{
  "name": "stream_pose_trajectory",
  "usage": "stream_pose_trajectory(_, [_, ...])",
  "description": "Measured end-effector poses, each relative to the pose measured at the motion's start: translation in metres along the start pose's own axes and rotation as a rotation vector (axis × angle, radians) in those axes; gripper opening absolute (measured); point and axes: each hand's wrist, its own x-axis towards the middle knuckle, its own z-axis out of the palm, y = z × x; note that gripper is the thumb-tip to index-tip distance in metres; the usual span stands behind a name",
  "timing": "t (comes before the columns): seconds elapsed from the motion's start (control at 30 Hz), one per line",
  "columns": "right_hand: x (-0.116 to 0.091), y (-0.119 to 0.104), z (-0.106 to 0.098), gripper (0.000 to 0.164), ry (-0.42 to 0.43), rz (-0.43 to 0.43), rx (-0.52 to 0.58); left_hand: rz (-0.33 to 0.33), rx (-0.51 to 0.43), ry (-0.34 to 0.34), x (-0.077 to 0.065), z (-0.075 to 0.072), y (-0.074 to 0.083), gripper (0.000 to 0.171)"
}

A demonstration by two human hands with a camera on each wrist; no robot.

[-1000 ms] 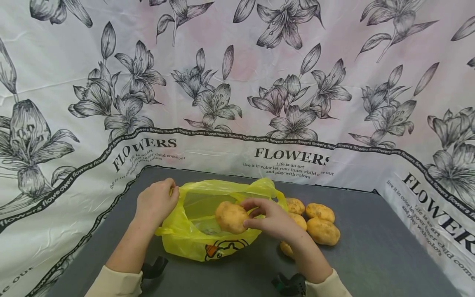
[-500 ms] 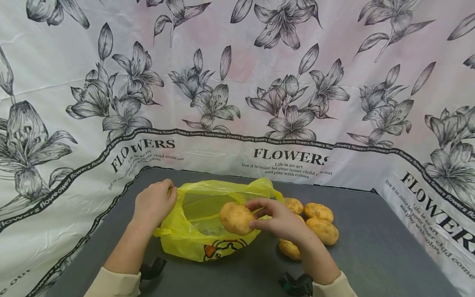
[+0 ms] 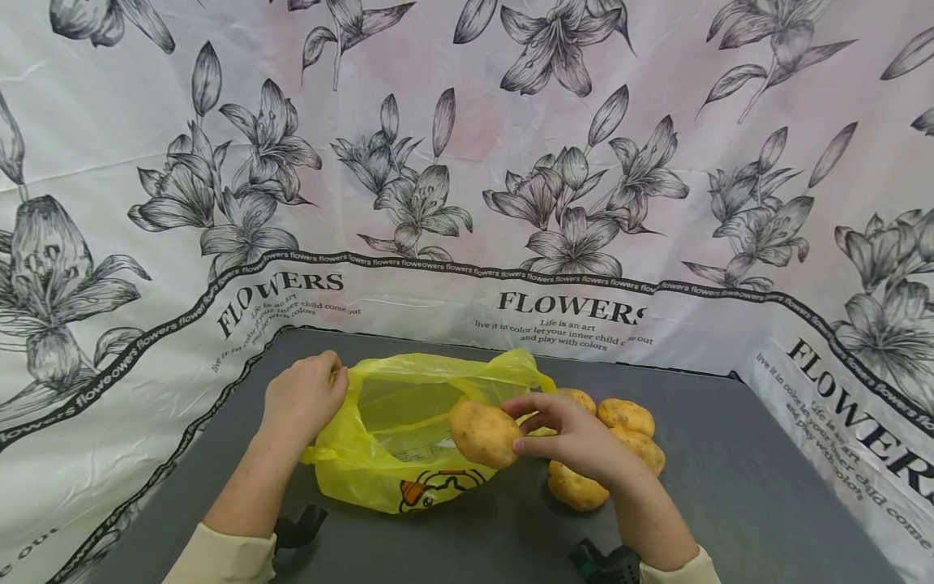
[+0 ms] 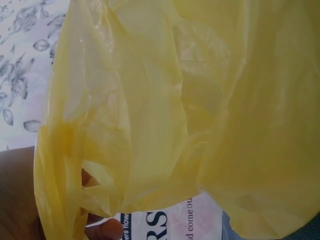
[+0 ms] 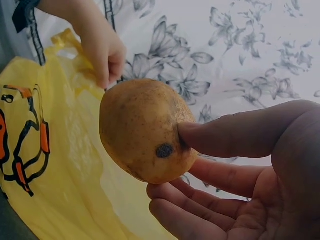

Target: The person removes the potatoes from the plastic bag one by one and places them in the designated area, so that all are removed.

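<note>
My left hand grips the left edge of a yellow plastic bag, whose mouth gapes toward me. The bag's front carries a black and orange cartoon print. In the left wrist view the thin yellow film fills most of the picture and partly covers the fingers. My right hand pinches a potato between thumb and fingers, in front of the right side of the bag's mouth. A dark spot marks this potato near the thumb in the right wrist view.
Several potatoes lie on the dark grey table right of the bag, some partly hidden by my right hand and forearm. A white curtain with printed flowers and lettering stands behind the table. Dark straps sit at both wrists.
My right hand has moved the potato to the right and slightly toward me, from over the bag's mouth to its right side. The left hand holds its place on the bag.
</note>
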Motion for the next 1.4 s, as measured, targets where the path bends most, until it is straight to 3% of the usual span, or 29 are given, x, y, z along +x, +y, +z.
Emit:
stream_pose_trajectory(0.5, [-0.022, 0.007, -0.021, 0.044, -0.004, 0.007, 0.095, 0.0, -0.002, -0.008, -0.005, -0.005, 0.002, 0.019])
stream_pose_trajectory(0.77, [-0.031, 0.01, -0.035, 0.044, -0.001, 0.004, 0.011, -0.005, -0.001, 0.001, -0.007, -0.004, 0.002, 0.018])
stream_pose_trajectory(1.4, [-0.056, 0.022, -0.07, 0.045, 0.015, -0.013, -0.003, 0.016, -0.002, 0.034, -0.008, -0.004, 0.004, 0.016])
